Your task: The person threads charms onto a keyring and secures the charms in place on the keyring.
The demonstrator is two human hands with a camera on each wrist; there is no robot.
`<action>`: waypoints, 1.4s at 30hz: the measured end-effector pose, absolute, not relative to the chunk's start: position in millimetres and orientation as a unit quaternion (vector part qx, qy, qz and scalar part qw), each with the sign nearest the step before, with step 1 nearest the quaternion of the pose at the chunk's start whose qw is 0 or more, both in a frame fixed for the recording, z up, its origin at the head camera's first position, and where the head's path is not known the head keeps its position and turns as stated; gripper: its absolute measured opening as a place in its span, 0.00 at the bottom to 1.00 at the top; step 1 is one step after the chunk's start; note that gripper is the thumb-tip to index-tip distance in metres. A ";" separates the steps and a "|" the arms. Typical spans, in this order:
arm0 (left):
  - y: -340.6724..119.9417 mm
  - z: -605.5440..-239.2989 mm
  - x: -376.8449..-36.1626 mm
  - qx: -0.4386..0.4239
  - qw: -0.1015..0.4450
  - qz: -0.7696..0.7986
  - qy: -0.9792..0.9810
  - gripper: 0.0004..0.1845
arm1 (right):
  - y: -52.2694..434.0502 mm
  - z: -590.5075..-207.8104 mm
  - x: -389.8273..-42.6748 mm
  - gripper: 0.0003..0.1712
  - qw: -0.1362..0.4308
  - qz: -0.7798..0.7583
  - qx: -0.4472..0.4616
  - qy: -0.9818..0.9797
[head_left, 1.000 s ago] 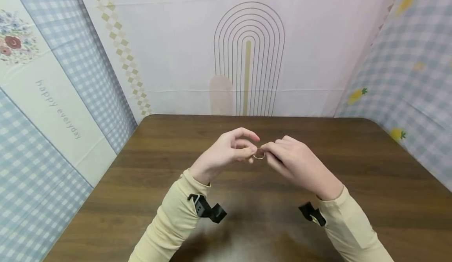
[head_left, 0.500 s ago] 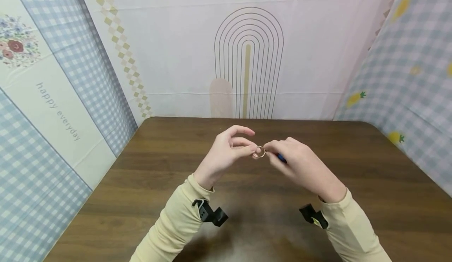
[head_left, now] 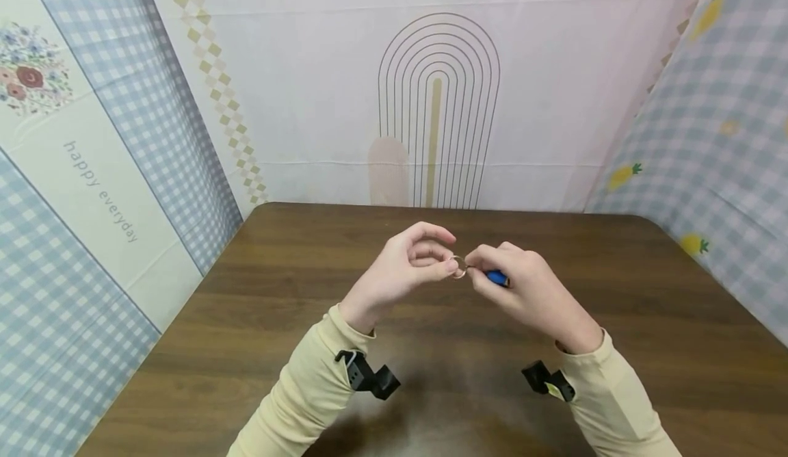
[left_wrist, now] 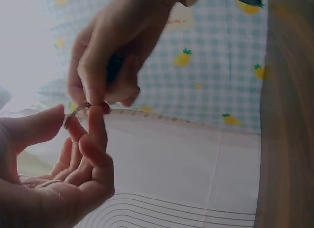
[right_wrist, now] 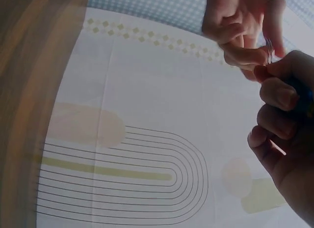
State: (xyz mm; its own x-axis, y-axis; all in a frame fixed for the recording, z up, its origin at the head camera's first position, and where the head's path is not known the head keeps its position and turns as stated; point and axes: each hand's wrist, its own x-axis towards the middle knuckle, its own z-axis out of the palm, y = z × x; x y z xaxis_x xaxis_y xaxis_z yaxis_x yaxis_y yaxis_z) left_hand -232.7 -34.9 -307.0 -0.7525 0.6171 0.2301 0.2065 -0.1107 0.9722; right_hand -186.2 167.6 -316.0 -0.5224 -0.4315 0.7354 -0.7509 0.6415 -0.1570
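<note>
Above the dark wooden surface (head_left: 258,320), a small metal ring (head_left: 457,266) hung between both hands. The left hand (head_left: 403,265) pinched it from the left; the right hand (head_left: 523,286) (curled round something blue (head_left: 497,278)) pinched its right edge.

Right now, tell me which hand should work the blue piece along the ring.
Right hand: it already grips the blue piece at the ring, probably best. The left hand pinches the ring steady.

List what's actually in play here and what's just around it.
In play: metal ring, pinched by left hand; blue piece, gripped in right hand.
Around: brown table, patterned backdrop cloths, black wrist mounts.
</note>
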 end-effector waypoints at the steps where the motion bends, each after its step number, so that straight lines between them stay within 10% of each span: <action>1: -35.0 -306.9 -232.5 0.315 0.150 0.678 0.647 0.18 | 167.9 -315.9 -186.0 0.14 0.336 0.241 0.348 -0.841; 42: -27.7 -311.3 -231.2 0.307 0.152 0.667 0.662 0.17 | 163.6 -314.1 -178.4 0.11 0.335 0.191 0.307 -0.870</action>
